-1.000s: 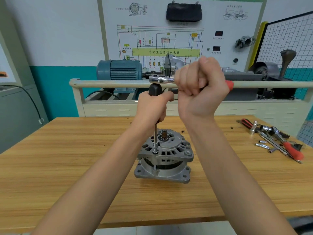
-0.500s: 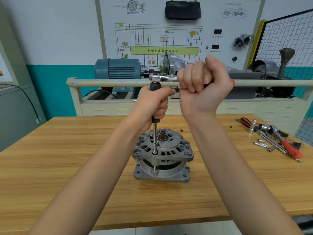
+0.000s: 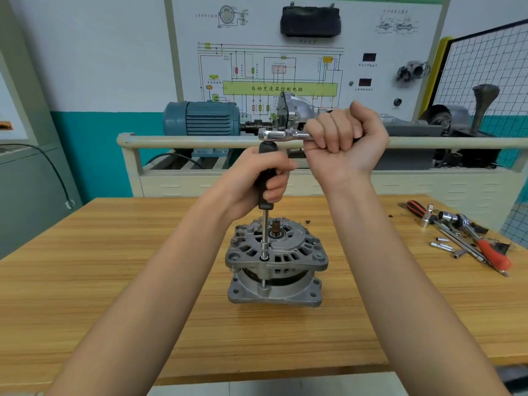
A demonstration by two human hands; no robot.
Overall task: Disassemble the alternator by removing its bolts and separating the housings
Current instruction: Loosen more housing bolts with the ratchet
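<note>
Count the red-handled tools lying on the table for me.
2, both at the table's right: a red-and-black striped handle farther back, an orange-red handle nearer. The right hand covers its ratchet's handle.

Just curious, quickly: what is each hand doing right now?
Left hand: grips the black extension handle.
Right hand: grips the ratchet wrench.

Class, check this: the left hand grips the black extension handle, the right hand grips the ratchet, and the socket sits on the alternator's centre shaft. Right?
Not quite. In the head view the socket sits on a bolt at the alternator housing's rim, not the centre shaft. The left hand and right hand grips are as stated.
</note>
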